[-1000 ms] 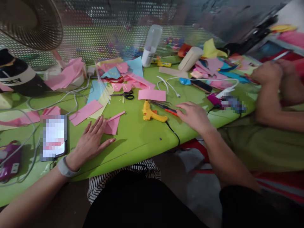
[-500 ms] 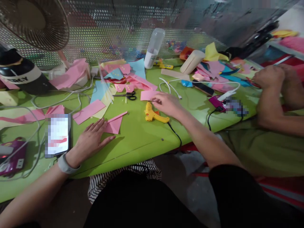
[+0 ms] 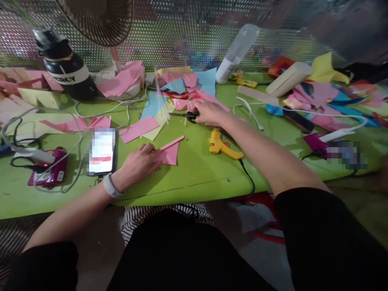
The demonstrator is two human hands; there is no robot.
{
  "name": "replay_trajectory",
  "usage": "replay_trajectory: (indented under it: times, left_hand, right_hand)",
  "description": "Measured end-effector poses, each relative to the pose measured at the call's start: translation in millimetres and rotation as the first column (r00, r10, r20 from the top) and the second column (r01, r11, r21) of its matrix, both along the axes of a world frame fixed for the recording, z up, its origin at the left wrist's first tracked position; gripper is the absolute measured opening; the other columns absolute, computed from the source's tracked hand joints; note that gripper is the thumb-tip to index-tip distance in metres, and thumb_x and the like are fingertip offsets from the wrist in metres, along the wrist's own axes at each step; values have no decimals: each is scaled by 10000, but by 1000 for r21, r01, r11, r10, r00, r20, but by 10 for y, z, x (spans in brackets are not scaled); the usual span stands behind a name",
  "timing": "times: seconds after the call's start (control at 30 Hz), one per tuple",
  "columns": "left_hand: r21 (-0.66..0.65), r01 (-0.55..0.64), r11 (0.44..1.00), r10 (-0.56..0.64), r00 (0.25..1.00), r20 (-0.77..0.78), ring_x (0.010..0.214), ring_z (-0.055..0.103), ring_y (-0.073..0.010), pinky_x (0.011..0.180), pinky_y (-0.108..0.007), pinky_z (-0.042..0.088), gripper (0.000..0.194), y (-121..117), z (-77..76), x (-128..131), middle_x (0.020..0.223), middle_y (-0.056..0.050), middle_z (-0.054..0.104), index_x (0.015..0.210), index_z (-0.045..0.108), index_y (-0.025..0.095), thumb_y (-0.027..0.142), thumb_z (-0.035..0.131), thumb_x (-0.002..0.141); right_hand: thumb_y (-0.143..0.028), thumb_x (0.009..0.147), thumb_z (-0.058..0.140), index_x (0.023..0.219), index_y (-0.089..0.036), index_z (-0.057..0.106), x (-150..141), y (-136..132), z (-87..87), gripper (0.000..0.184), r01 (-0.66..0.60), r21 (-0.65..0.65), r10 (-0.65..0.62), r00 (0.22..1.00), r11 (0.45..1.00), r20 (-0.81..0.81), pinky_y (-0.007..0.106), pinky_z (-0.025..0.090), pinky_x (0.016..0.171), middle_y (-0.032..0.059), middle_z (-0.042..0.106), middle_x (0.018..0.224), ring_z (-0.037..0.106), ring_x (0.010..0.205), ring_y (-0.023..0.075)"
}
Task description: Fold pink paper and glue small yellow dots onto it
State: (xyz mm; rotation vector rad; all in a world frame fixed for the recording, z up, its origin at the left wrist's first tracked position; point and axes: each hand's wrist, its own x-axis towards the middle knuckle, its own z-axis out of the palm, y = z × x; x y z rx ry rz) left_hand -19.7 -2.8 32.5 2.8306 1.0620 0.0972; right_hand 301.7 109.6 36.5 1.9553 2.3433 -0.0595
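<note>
My left hand [image 3: 142, 162] rests on the table with curled fingers, closed on the near left edge of a folded pink paper [image 3: 170, 157]. A narrow folded strip runs along the paper's top. Further away, my right hand [image 3: 209, 113] has its fingers bent at the black handles of a pair of scissors [image 3: 191, 117], which lie with blades to the left. My fingers partly cover the handles. Under my right forearm sits a yellow glue gun [image 3: 222, 147] with a black cord. A flat pink sheet [image 3: 139, 129] lies beyond my left hand.
A lit phone [image 3: 102, 151] and a purple power strip [image 3: 50, 167] with cables lie on the left. Behind stand a black bottle [image 3: 68, 72], a fan [image 3: 100, 20] and a tilted clear bottle [image 3: 238, 52]. Paper scraps [image 3: 315, 97] and another purple power strip [image 3: 315, 144] are right.
My right hand has moved away from a small pink paper by the glue gun to the scissors. My left hand's fingers, flat before, are now curled. The view has shifted left.
</note>
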Motion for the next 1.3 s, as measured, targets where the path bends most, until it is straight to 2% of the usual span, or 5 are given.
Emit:
replay_trajectory:
  times: [0.4, 0.57, 0.93, 1.13, 1.3]
  left_hand:
    - [71, 59, 996, -50, 992, -117, 902, 577, -232, 634, -300, 479, 313, -13, -39, 28, 1057, -134, 603, 1266, 603, 147, 170, 449, 994]
    - [98, 85, 991, -65, 979, -194, 963, 577, -246, 755, -346, 497, 260, -40, -39, 55, 1141, -144, 609, 1154, 639, 121, 140, 439, 989]
    - [99, 109, 989, -100, 991, -93, 957, 574, -215, 777, -322, 503, 294, 2, -68, 23, 1156, -113, 627, 1172, 617, 150, 62, 452, 946]
    - [31, 74, 997, -73, 997, -27, 989, 561, -244, 716, -310, 524, 335, -12, -61, 16, 1144, -134, 612, 1242, 597, 131, 70, 439, 953]
    - [18, 69, 997, -70, 998, 11, 983, 555, -253, 779, -342, 550, 315, -8, -110, 22, 1123, -156, 608, 1177, 632, 98, 72, 417, 948]
  right_hand:
    - [-278, 715, 702, 949, -182, 657, 6, 101, 224, 257, -34, -165, 64, 983, 986, 175, 283, 315, 545, 60, 671, 859, 585, 711, 207]
    - [-185, 704, 728, 826, -183, 632, 109, -105, 421, 156, 70, -257, -89, 994, 964, -63, 258, 352, 557, -12, 606, 659, 558, 617, 154]
    - [-139, 838, 684, 1002, -138, 617, 195, -614, 381, 178, 41, -660, -649, 233, 750, -724, 149, 376, 459, 4, 664, 774, 491, 499, 27]
    - [-191, 713, 813, 1010, -138, 631, 73, -942, 391, 353, -140, -678, -662, 143, 722, -735, 119, 449, 497, 11, 694, 773, 590, 597, 57]
    - [-236, 587, 894, 985, -119, 634, -125, -1520, 327, 489, -141, -832, -807, 201, 536, -555, 157, 380, 375, 101, 741, 802, 566, 487, 76]
